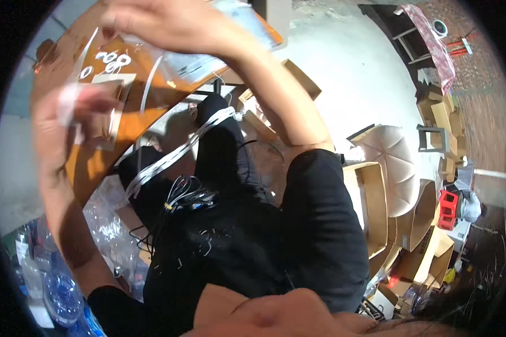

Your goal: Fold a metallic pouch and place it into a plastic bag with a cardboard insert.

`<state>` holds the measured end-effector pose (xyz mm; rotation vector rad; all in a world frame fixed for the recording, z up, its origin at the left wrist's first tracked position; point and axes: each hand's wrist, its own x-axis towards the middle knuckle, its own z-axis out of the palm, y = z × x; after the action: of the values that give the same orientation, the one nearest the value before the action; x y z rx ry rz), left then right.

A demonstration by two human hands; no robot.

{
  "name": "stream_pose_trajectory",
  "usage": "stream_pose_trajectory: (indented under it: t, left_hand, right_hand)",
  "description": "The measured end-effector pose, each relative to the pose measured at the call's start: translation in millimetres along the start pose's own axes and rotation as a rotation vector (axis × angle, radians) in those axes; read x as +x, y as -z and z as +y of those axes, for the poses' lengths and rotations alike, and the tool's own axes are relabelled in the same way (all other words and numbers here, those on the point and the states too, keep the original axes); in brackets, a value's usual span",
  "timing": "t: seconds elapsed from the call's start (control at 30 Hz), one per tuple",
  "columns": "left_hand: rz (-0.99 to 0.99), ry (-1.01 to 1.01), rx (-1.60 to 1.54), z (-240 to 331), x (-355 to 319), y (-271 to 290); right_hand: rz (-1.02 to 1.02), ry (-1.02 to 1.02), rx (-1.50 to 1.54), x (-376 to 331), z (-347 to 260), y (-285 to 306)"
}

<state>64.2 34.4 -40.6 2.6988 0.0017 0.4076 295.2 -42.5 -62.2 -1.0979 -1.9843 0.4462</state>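
My left hand (76, 115) is over the near left part of an orange-brown table (87, 174), its fingers smeared by motion. Something white, blurred, shows at its fingers; I cannot make out what it is. Farther off, my right hand (163, 25) reaches leftward across the table, fingers bent near the far edge; their tips are blurred. Between the hands lie several small white rings (117, 60), seemingly coiled cord. A piece of cardboard (118, 81) is partly hidden by my left hand. A white strip (150, 84) lies to the right of the rings.
A white bundle of cord (180, 151) stretches across my legs, and dark cables (180, 196) lie on my lap. Clear plastic bottles (62, 292) crowd the lower left. Open cardboard boxes (371, 202) and a padded beige seat (388, 163) stand at the right.
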Motion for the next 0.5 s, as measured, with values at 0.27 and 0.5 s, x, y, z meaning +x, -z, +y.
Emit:
stream_pose_trajectory:
  t: [0.27, 0.5]
  left_hand:
    - [0.134, 0.316, -0.711, -8, -20, -15]
    - [0.199, 0.287, -0.097, -27, -7, -28]
  right_hand:
    - [0.04, 0.082, 0.186, -5, 1, 17]
    - [-0.043, 0.384, 0.54, -41, 1, -18]
